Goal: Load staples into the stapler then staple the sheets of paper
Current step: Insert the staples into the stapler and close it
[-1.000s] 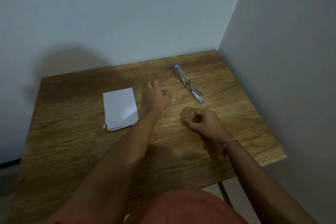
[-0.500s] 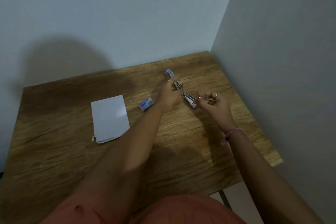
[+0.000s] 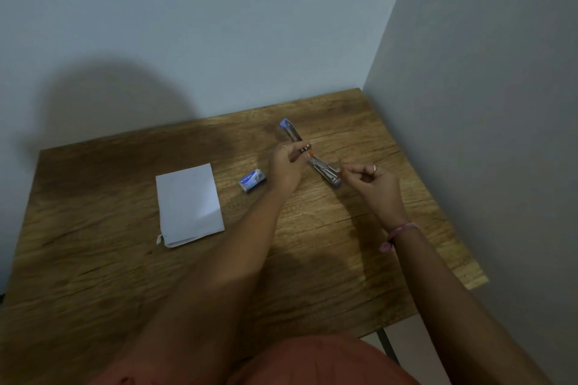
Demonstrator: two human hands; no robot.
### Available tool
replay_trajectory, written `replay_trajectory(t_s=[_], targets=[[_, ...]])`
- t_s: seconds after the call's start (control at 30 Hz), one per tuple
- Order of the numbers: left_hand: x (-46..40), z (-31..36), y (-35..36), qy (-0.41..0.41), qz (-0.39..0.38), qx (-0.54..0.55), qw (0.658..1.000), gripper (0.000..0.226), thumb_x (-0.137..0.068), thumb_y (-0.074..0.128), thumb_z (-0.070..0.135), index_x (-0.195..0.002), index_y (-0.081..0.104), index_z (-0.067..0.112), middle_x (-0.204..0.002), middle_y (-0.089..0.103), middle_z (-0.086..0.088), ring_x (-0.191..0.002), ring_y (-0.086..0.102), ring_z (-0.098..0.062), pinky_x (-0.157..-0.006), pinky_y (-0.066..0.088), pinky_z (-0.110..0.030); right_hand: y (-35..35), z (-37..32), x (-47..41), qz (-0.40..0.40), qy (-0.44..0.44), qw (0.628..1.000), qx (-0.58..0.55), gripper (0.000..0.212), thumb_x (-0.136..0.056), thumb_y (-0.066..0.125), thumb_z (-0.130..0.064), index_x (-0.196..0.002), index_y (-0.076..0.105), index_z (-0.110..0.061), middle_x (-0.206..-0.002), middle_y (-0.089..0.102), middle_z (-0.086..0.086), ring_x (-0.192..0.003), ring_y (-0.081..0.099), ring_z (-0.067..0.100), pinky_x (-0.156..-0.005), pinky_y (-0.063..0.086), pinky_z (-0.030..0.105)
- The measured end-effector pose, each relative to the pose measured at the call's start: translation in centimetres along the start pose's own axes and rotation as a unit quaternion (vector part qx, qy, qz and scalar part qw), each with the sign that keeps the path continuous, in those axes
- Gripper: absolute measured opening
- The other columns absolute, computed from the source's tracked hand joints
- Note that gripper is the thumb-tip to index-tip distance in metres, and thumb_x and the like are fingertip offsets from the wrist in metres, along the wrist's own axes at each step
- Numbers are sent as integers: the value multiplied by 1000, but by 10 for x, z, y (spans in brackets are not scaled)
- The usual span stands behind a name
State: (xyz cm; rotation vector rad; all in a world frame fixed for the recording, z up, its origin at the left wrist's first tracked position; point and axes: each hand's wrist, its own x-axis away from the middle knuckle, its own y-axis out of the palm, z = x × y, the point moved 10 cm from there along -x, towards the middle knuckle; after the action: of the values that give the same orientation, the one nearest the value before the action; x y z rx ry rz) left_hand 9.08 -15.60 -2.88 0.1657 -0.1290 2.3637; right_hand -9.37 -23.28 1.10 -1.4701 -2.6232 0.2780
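Observation:
An opened stapler (image 3: pixel 325 169) with blue ends lies flat on the wooden table (image 3: pixel 125 259) at the back right. My left hand (image 3: pixel 286 167) holds it near its hinge, fingers curled over the metal. My right hand (image 3: pixel 373 180) pinches something small at the stapler's near end; I cannot tell if it is a strip of staples. A small blue staple box (image 3: pixel 252 180) lies just left of my left hand. The white sheets of paper (image 3: pixel 189 205) lie stacked further left.
Walls close the table in at the back and on the right, meeting in a corner behind the stapler. The table's right edge (image 3: pixel 469 259) drops off beside my right forearm.
My left hand left the staple box on the table and took hold of the stapler. My right hand moved up from the table to the stapler's near end.

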Motion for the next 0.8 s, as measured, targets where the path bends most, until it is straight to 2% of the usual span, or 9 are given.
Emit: replay_trajectory(t_s=[0.1,0.2,0.27,0.33,0.4,0.53,0.63,0.73,0.8], targets=[[19,18,-6,45,13,28,998,27,-86,66,0,-113,67,4,-122,56,-4,-109,63,-23,-94,53,-49,0,-10,5,10,-17,1000,-1,13,-79,74,-8,-88,72,-17,-84,74,14,-78,68,2,-79,51,15],[39,37,-12,84,20,47,995,30,-85,66,-2,-115,66,3,-115,50,7,-106,63,-16,-95,53,-45,3,-25,12,10,-36,999,-9,14,-79,75,-10,-91,72,-18,-86,72,23,-80,68,16,-79,53,18],[49,47,-16,103,25,55,993,31,-86,65,-3,-116,66,2,-119,50,2,-104,63,-13,-97,52,-43,5,-38,18,13,-54,998,-5,14,-79,75,-12,-91,73,-18,-81,72,21,-77,68,18,-78,55,23],[58,56,-21,117,31,70,990,31,-86,65,-3,-116,65,1,-121,50,-2,-104,63,-12,-96,52,-40,8,-53,24,20,-83,996,12,14,-80,75,-14,-91,72,-21,-73,71,10,-72,67,12,-74,56,24],[64,63,-26,136,35,78,987,31,-85,66,-2,-116,66,4,-120,52,-3,-106,63,-15,-95,52,-37,12,-70,31,24,-133,989,60,13,-80,74,-16,-91,72,-23,-76,71,1,-73,68,10,-71,56,26],[73,70,-31,138,32,100,985,32,-86,66,0,-106,68,24,-129,52,-15,-114,61,-26,-95,52,-49,22,-95,46,37,-216,967,126,10,-81,74,-10,-91,75,-10,-84,73,2,-78,67,15,-67,55,37],[80,75,-38,145,35,106,983,36,-86,66,0,-102,69,31,-128,51,-10,-115,60,-26,-94,52,-51,26,-103,55,51,-241,960,132,10,-80,75,-9,-90,76,-8,-87,74,3,-84,67,13,-73,54,40],[86,78,-45,155,38,102,982,30,-86,66,0,-111,69,16,-119,52,3,-111,62,-20,-93,54,-49,30,-111,63,61,-267,948,163,9,-79,76,-11,-88,76,-9,-88,75,1,-85,67,12,-76,52,44],[90,78,-49,155,42,100,982,31,-86,65,-1,-116,67,6,-117,50,3,-106,63,-14,-92,55,-45,34,-117,68,66,-288,936,190,8,-78,77,-12,-87,77,-11,-87,75,0,-84,65,9,-76,52,41]])
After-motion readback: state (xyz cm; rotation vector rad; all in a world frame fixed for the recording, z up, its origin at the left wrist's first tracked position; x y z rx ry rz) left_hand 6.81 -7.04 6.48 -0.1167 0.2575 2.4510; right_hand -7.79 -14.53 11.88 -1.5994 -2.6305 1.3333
